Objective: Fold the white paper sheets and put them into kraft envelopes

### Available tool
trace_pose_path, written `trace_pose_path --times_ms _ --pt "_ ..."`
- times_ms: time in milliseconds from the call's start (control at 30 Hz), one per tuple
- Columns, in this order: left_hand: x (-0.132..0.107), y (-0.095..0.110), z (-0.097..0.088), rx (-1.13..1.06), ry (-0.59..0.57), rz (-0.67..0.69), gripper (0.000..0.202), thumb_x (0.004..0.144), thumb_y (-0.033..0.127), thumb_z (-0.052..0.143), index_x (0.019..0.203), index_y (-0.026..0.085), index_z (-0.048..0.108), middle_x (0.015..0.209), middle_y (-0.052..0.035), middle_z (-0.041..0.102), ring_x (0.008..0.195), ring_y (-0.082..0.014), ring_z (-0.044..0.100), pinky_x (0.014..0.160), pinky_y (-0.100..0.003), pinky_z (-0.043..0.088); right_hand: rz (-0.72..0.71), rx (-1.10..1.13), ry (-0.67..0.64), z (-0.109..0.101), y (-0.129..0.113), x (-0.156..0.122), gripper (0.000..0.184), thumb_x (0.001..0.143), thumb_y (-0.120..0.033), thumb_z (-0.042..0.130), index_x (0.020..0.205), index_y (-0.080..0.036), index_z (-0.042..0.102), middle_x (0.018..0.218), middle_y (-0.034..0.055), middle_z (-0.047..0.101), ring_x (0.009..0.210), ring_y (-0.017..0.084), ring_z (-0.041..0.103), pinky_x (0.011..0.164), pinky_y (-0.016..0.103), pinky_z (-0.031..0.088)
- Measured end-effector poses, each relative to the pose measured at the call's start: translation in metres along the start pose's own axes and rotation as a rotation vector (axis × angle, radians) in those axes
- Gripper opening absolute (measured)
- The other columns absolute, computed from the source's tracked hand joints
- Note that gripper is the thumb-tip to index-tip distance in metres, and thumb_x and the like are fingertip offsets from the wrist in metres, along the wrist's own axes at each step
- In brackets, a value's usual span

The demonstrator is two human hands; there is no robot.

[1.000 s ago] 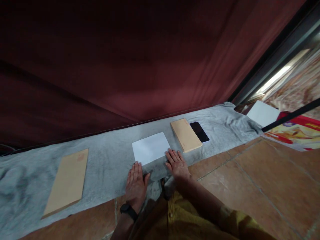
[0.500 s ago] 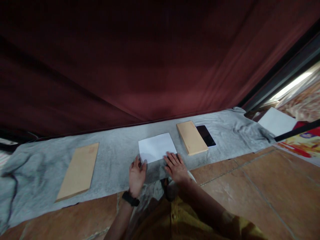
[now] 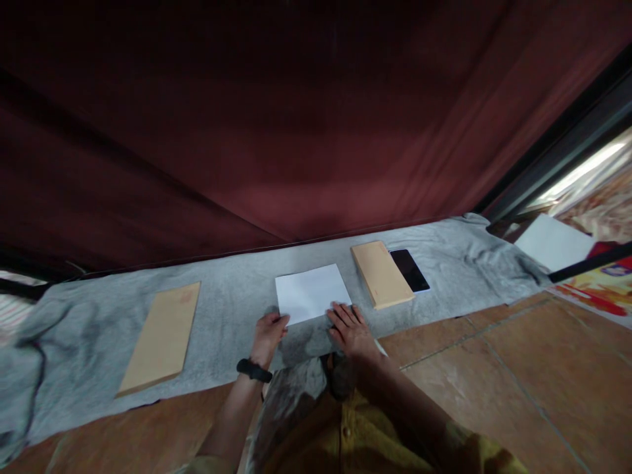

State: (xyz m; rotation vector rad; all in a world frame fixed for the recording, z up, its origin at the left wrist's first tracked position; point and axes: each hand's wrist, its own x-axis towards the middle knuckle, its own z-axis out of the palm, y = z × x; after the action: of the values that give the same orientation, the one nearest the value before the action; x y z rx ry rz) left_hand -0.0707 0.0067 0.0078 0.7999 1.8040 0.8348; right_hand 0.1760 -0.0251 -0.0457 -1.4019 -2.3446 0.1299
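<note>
down on the grey cloth (image 3: 222, 309) in the head view, the white sheet (image 3: 312, 289) lies flat between a tan envelope (image 3: 162, 336) off to the left and a tan block (image 3: 381, 273) with a dark phone (image 3: 409, 268) just beside it on the right. left hand (image 3: 268, 334) has its fingers curled in, pinching the sheet's near left corner as far as i can tell. right hand (image 3: 351, 327) lies flat, fingers spread and loose on the near right edge. my guess: the cloth's soft, so a one-sided tug could crease or skew the sheet.
</note>
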Motion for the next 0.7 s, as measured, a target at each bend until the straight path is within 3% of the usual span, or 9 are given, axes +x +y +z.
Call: trace_pose_path --times_ms 167,333,500,700 --pt "-0.023 -0.003 0.001 -0.131 -0.115 -0.052 0.036 0.061 0.041 0.081 0.082 0.015 0.066 0.070 -0.0053 0.073 0.060 -0.0149 0.067 0.054 -0.023 0.046 0.011 0.034 0.053 0.002 0.000 0.001 0.048 0.099 -0.022 0.046 0.146 -0.013 0.050 0.152 0.0148 0.050 0.143 0.028 0.042 0.119 0.052 0.032" --pt "-0.053 -0.025 0.018 -0.412 -0.232 -0.152 0.039 0.056 0.030 0.088 0.086 0.014 0.069 0.074 -0.0055 0.074 0.064 -0.0157 0.069 0.055 -0.022 0.049 0.013 0.086 0.065 0.009 -0.014 -0.003 0.051 0.095 -0.013 0.046 0.146 -0.014 0.050 0.153 0.0130 0.048 0.142 0.026 0.042 0.117 0.047 0.036" --pt "-0.075 -0.043 0.041 -0.570 -0.259 -0.182 0.039 0.056 0.024 0.089 0.089 0.016 0.069 0.083 -0.0054 0.076 0.073 -0.0173 0.072 0.064 -0.025 0.055 0.079 0.109 0.048 0.014 -0.023 -0.006 0.048 0.095 -0.013 0.048 0.142 -0.020 0.055 0.148 0.0100 0.053 0.134 0.026 0.049 0.109 0.046 0.044" --pt "-0.079 -0.036 0.053 -0.656 -0.278 -0.158 0.034 0.062 0.020 0.086 0.092 0.016 0.070 0.088 -0.0065 0.077 0.079 -0.0212 0.074 0.072 -0.029 0.058 0.104 0.102 0.062 0.014 -0.018 -0.003 0.044 0.098 -0.015 0.048 0.140 -0.019 0.057 0.146 0.0102 0.056 0.129 0.026 0.051 0.106 0.045 0.046"
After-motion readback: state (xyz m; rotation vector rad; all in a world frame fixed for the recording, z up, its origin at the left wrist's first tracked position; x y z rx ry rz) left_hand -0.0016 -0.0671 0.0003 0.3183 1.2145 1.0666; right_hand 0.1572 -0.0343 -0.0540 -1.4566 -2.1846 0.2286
